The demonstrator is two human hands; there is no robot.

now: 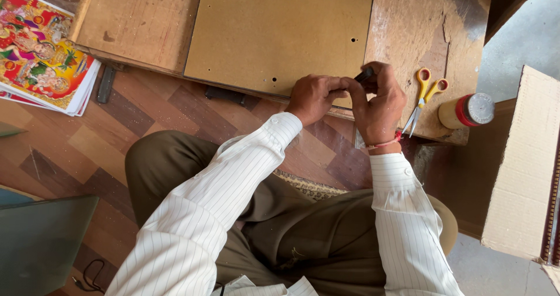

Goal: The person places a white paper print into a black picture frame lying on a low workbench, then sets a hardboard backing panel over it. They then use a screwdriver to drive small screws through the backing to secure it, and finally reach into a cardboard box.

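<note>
A brown hardboard sheet (280,30) with a few small holes lies on a low wooden worktable (420,22). Both hands meet at the sheet's near right edge. My right hand (379,100) is closed around a small dark tool (364,74), whose tip pokes out above the fingers. My left hand (312,97) is curled beside it, fingertips touching the right hand's fingers at the sheet's edge. What the left fingers pinch is hidden. White striped sleeves cover both arms.
Yellow-handled scissors (424,95) and a small jar with a red band and grey lid (469,110) sit at the table's right end. A stack of colourful prints (44,51) lies left. A cardboard box (525,167) stands right, a dark panel (41,243) lower left.
</note>
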